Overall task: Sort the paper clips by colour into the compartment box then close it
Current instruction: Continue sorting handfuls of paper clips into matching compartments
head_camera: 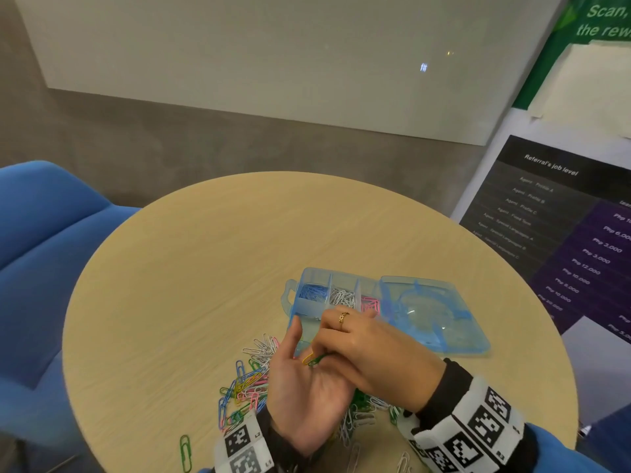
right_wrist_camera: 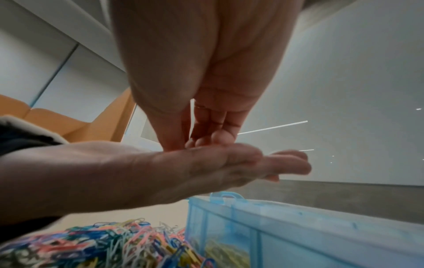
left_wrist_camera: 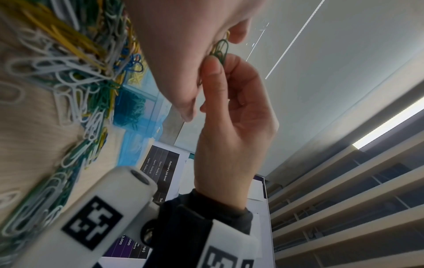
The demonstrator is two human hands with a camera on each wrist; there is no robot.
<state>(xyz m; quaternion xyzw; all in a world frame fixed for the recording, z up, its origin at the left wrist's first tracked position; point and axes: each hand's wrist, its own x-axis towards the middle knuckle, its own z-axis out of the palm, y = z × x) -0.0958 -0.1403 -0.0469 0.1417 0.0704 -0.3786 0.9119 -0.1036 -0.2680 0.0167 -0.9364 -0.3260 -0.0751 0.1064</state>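
The left hand (head_camera: 304,387) lies palm up above the near part of the round tabletop (head_camera: 191,268), its fingers straight and relaxed, with a green clip (head_camera: 317,360) and a yellow clip (head_camera: 307,358) resting where its fingers begin. The right hand (head_camera: 368,349) comes across from the right, palm down, its fingertips pressed together on these 2 clips; the left wrist view shows the thumb and fingers pinching the green one (left_wrist_camera: 221,50) against the left palm. A ring (head_camera: 342,316) sits on 1 finger of the right hand.

Under and around both hands a loose heap of mixed paper clips (head_camera: 249,387) lies at the near edge of the tabletop, in white, pink, blue, green and yellow. A single green clip lies apart at the near left edge.

The blue compartment box (head_camera: 307,302) stands just beyond the hands, right of the tabletop's centre, with its handle toward the left. Its lid (head_camera: 430,312) is folded flat open to the right, toward the right edge. The far row holds blue clips (head_camera: 312,291) on the left, white clips (head_camera: 341,297) in the middle and pink clips (head_camera: 370,303) on the right. The near row is mostly hidden by the hands; the right wrist view shows yellow clips (right_wrist_camera: 224,252) in a near compartment.

A blue chair (head_camera: 44,250) stands past the left edge.
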